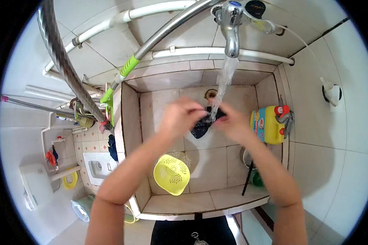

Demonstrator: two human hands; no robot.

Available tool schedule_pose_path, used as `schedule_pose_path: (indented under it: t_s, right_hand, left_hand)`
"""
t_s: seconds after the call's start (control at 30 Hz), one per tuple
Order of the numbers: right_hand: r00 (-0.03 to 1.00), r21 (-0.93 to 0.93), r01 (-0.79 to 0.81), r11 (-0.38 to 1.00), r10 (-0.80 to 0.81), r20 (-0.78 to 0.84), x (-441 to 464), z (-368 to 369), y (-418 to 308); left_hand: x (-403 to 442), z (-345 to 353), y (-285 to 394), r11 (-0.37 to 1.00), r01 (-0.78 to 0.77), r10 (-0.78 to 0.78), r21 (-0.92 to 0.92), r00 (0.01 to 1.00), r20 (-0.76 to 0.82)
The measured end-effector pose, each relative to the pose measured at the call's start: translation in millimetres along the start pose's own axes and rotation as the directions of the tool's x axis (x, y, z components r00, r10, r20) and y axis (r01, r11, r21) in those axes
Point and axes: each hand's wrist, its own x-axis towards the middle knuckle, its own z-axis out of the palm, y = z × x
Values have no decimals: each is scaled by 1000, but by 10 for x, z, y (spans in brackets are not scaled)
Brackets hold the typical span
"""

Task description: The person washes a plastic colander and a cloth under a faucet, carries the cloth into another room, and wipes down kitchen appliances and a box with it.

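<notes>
A wet black cloth (200,129), bunched up so that its exact kind does not show, hangs between my hands above the tiled sink floor. My left hand (182,119) pinches it from the left, somewhat blurred by motion. On the other side my right hand (230,122) has its fingers closed round the cloth's right end. Running water (225,79) from the chrome tap (231,34) falls onto the cloth between both hands. Behind them is the round drain (211,94).
A yellow strainer basket (171,174) sits at the sink's front left. A yellow detergent jug (269,124) stands by the right wall, with a black-handled tool (247,178) and a green item (257,179) nearer me. A green-gripped mop pole (129,66) leans over the left rim.
</notes>
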Motion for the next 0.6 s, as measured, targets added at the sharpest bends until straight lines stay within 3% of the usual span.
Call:
schedule_pose_path:
  t_s: [0.03, 0.1, 0.13, 0.17, 0.2, 0.27, 0.3, 0.33, 0.37, 0.43, 0.5, 0.53, 0.57, 0.6]
  right_hand:
    - [995, 76, 97, 992, -96, -16, 78, 233, 201]
    - [989, -45, 123, 991, -126, -75, 61, 271, 126]
    - [985, -106, 129, 986, -139, -103, 20, 238, 46]
    - [995, -193, 35, 981, -53, -85, -39, 152, -121]
    - [981, -116, 171, 978, -180, -70, -127, 81, -279]
    - [897, 39, 439, 897, -436, -69, -323, -69, -646]
    - [924, 54, 377, 925, -372, -87, -441, -156, -915]
    - [947, 68, 312, 948, -304, -106, -570, -245, -1180]
    - [936, 87, 328, 941, -311, -165, -731, -362, -1398]
    - [899, 203, 421, 884, -378, -221, -906, -572, -1450]
    - [832, 386, 555, 737, -496, -248, -1037, -918, -1288]
    - [792, 468, 606, 644, -547, -272, -1103, -1098, -1196]
    - [749, 541, 645, 540, -589, -305, -1161, -1233, -1110]
    - [768, 509, 641, 575, -470, -435, -1102, -1128, -959]
  left_hand:
    - [-11, 243, -63, 998, -45, 45, -35, 999, 16]
    - [-13, 357, -80, 982, -138, 135, -128, 990, -28]
    - [10, 315, -63, 965, -190, 177, -183, 980, -88]
    - [23, 293, -7, 943, -187, 181, -276, 982, -49]
    - [34, 271, 49, 913, -175, 185, -367, 983, -9]
    - [63, 260, 171, 816, 16, 172, -578, 948, 268]
    - [68, 279, 221, 913, 21, 73, -407, 974, 215]
    - [109, 424, 170, 869, -5, 55, -494, 995, 87]
    - [149, 684, -7, 817, -41, 21, -575, 999, -42]
    - [121, 1021, -421, 925, -49, -30, -377, 979, -200]
    - [85, 996, -527, 950, 237, -250, -203, 967, -43]
    - [74, 1093, -745, 827, 332, -311, -453, 943, 121]
    - [80, 1098, -842, 721, 478, -448, -501, 874, 189]
    - [93, 1052, -817, 588, 612, -567, -528, 778, 270]
